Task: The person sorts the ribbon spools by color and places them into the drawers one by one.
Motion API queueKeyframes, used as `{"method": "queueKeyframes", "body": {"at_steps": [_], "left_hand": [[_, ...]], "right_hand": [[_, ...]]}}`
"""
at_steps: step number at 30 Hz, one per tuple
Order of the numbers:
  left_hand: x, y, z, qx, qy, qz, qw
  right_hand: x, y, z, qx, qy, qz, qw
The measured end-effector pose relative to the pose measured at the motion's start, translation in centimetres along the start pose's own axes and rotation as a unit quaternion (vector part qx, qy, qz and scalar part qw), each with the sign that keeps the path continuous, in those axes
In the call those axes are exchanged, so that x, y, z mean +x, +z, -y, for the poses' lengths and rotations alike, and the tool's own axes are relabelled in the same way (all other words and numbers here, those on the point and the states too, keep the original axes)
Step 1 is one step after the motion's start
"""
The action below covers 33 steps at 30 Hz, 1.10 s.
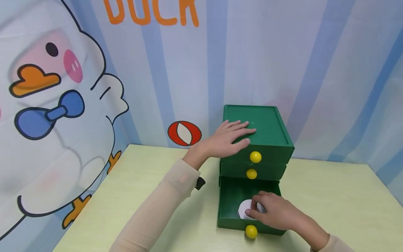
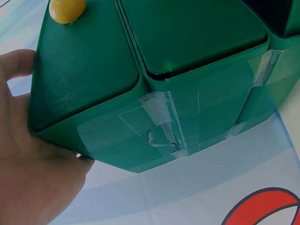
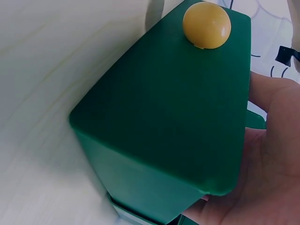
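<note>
A green cabinet of stacked drawers with yellow round knobs stands on the table. My left hand lies flat on its top near the left edge, fingers spread. The bottom drawer is pulled out, while the two above it are closed. Inside the pulled-out drawer, my right hand has its thumb and fingers curled about a white round thing, partly hidden by the fingers. In the right wrist view the drawer's front blocks sight of the fingertips and of what they hold.
The pale yellow table runs out to both sides of the cabinet. Behind it hangs a striped cloth with a printed duck. Clear tape joins the drawer units along one side. A yellow knob juts from the lowest drawer.
</note>
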<state>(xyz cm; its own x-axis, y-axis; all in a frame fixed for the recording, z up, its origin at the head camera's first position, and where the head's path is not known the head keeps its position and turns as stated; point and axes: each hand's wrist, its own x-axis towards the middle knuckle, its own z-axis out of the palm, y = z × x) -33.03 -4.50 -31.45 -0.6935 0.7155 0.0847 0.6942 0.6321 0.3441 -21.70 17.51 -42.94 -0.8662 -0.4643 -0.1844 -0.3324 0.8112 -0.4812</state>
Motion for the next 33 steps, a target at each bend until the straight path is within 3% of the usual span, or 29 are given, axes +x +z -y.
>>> {"method": "queueKeyframes", "body": {"at_steps": [9, 21, 28, 30, 33], "left_hand": [[0.2, 0.2, 0.1, 0.009, 0.001, 0.004, 1.0], [0.2, -0.2, 0.2, 0.007, -0.001, 0.004, 1.0], [0.2, -0.1, 0.2, 0.004, -0.001, 0.004, 1.0], [0.2, -0.1, 0.2, 0.004, -0.001, 0.004, 1.0], [0.1, 0.0, 0.2, 0.004, -0.001, 0.004, 1.0]], "right_hand": [[-0.4, -0.3, -0.3, 0.011, -0.014, -0.009, 0.9998], [-2.2, -1.5, 0.5, 0.003, -0.039, -0.101, 0.9941], [-3.7, -1.7, 0.8, 0.069, -0.046, -0.147, 0.9856], [-4.1, -1.7, 0.8, 0.107, -0.041, -0.138, 0.9837], [-4.6, -1.4, 0.5, 0.179, -0.036, -0.095, 0.9786]]}}
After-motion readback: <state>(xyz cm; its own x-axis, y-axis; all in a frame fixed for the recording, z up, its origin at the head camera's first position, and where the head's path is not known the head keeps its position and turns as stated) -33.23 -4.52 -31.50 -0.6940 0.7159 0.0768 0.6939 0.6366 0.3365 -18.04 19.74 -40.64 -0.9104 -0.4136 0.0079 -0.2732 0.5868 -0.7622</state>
